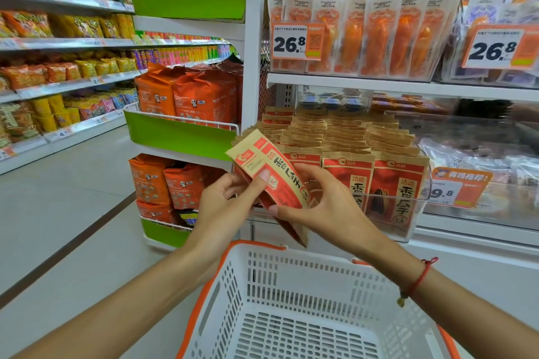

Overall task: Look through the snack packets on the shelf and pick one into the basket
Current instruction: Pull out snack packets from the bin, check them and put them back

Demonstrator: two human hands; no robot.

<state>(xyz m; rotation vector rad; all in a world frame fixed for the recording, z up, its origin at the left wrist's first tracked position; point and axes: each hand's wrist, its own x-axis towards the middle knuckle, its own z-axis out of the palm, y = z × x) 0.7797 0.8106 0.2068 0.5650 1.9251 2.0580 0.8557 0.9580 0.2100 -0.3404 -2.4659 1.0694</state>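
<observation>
Head view: a person stands at a snack shelf [408, 87] with a basket [291, 285] near and below.
Left hand [224, 201]: fingers and thumb pinch the upper part of a brown-and-red seed packet [271, 175].
Right hand [315, 201]: fingers curl round the packet's lower right edge, thumb at its near side.
Packet position: tilted, held in the air just in front of the shelf bin, above the basket's far rim, not yet inside.
Step in hand (judgement): inspecting the chosen packet; to finish well, free one hand, lower the packet over the basket's middle and release it low.
Clear bin [420, 198]: rows of matching seed packets, upright, tightly packed.
Upper bin [437, 70]: upright orange snack packs [379, 32].
Basket contents: none visible.
</observation>
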